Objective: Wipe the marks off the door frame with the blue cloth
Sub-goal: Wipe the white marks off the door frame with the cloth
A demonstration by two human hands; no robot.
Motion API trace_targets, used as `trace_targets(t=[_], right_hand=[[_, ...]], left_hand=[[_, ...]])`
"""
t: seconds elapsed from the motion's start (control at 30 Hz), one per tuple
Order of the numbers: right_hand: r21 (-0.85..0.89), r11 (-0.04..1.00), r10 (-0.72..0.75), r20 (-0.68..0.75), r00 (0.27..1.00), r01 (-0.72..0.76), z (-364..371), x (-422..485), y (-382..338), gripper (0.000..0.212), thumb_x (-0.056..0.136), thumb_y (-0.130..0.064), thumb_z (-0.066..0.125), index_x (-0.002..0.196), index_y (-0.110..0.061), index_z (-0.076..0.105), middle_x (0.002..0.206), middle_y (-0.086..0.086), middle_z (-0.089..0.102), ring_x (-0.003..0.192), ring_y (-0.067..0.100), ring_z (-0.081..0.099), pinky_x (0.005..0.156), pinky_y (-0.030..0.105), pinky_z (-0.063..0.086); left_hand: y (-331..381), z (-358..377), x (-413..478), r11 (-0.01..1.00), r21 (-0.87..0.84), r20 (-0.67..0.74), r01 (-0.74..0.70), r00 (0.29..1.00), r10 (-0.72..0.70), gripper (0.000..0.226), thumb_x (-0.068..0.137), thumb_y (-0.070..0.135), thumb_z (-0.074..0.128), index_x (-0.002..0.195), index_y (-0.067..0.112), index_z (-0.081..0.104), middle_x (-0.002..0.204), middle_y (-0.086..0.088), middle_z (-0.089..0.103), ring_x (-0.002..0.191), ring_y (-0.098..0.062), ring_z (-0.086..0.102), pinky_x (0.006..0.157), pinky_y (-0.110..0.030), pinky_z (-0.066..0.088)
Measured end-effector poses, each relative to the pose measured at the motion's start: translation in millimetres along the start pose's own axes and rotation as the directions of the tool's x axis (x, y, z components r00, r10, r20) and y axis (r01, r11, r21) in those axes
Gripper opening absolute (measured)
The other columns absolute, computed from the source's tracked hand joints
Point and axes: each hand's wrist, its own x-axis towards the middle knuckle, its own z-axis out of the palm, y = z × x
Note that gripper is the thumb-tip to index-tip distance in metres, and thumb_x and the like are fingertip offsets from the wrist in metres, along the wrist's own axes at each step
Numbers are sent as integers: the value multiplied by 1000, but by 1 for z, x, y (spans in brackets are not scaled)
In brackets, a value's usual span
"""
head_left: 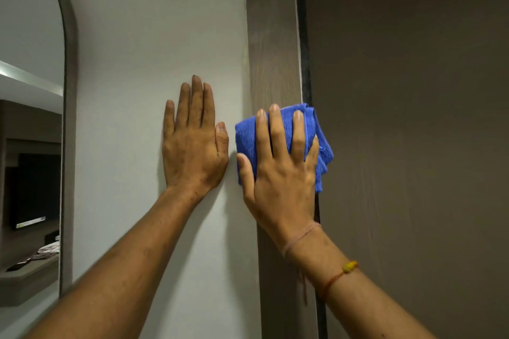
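Note:
A brown wood-grain door frame (272,36) runs vertically through the middle of the view. My right hand (278,170) lies flat on it, pressing a bunched blue cloth (246,135) against the frame; the cloth sticks out left and right of my fingers. My left hand (192,140) is spread flat on the pale wall (154,36) just left of the frame, fingers up, holding nothing. No marks are plain to see on the bare frame above the cloth.
The brown door (413,91) fills the right side, with a dark gap beside the frame. At far left an arched mirror (30,91) with a grey rim reflects a room with a dark screen.

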Motion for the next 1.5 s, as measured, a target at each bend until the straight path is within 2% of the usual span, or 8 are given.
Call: trace_targets(t=[0.13,0.3,0.43,0.6,0.9,1.07,1.27,1.5], right_hand=[[-7,996,-91,24,996,91,-6,33,7,65,91,-51,32,144,-15,24,154,11,28,143,37,18,110,64,20],[31,999,-33,-3,999,33,-11,87,-3,67,93,-51,33,147,-15,16,157,10,18,145,37,7,113,63,12],[41,998,-38,-36,999,40,-4,50,2,73,90,-55,34,148,-15,14,159,10,15,145,36,6,113,62,11],[-15,996,-83,56,995,84,-1,-14,12,73,88,-57,34,147,-17,18,156,8,24,144,35,17,104,71,28],[22,999,-47,-11,999,47,-11,82,2,70,88,-51,39,145,-17,20,156,8,24,144,36,12,103,74,23],[14,998,-54,-29,998,54,-3,21,5,70,88,-49,39,146,-15,19,156,10,24,144,37,15,105,71,24],[-15,987,-158,88,984,160,-9,-6,17,67,87,-50,37,143,-16,26,153,10,31,140,38,24,98,73,34],[7,999,-31,2,1000,31,-13,72,-2,65,87,-44,43,143,-16,24,154,10,26,143,38,13,99,76,26]], left_hand=[[1,-2,-2,1000,-4,9,-3,1000,3,62,93,34,16,148,12,-2,160,-9,-1,147,-21,-4,120,-41,-1],[0,-1,0,1000,3,9,-5,1000,5,61,94,34,15,148,12,-2,160,-10,-1,147,-21,-4,121,-42,0],[-1,1,0,1000,2,6,-9,1000,9,61,94,35,15,148,13,-2,160,-9,-1,147,-21,-4,120,-41,0],[-1,-1,-2,1000,-3,-3,-8,1000,8,61,94,34,17,148,12,-2,160,-9,0,147,-20,-3,121,-41,1],[-1,-1,-1,1000,-20,-11,-10,1000,10,61,94,34,18,149,12,0,160,-9,1,147,-21,-2,120,-41,0],[-1,0,-2,1000,-23,-5,-17,1000,17,62,94,34,18,149,12,0,160,-10,1,147,-21,-2,121,-42,2],[-2,-2,-1,999,-29,6,-23,1000,23,62,94,34,18,149,12,-1,160,-9,-1,147,-21,-3,120,-41,0],[-3,-1,0,999,-36,7,-28,1000,28,62,94,34,18,149,12,0,160,-9,0,147,-21,-3,121,-41,0]])
